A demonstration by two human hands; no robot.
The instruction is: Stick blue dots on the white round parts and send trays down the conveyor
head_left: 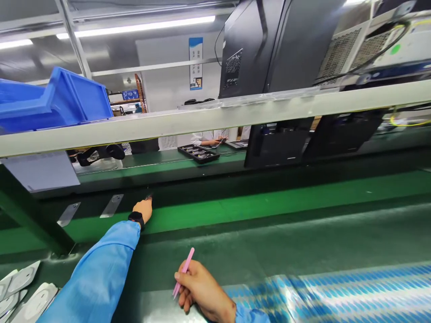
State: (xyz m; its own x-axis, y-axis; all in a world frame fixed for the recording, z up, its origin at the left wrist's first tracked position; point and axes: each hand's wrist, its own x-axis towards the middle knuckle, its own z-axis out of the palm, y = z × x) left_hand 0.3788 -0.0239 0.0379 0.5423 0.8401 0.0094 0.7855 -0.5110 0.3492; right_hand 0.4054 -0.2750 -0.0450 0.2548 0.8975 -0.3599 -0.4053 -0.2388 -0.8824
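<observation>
My left hand (144, 209), with a dark band on its wrist, stretches forward over the green belt (215, 208). Its fingers look closed at the far side, and a small glint shows at their tips; what they hold is too small to name. Two flat translucent pieces (112, 206) lie on the belt left of this hand. Pink tweezers (184, 272) are gripped in my right hand (205, 289), their points aimed down to the left above the bench. Close to the right sleeve lies a shiny sheet with rows of blue marks (336, 291), partly blurred.
White flat pieces with round rings (25, 287) are heaped at the lower left. A green post (33, 215) rises beside them. Overhead runs a pale shelf rail (208, 117), carrying a blue bin (67, 98). Beyond the belt are a black tray (198, 153), dark monitors (279, 141) and another person's hand (212, 142).
</observation>
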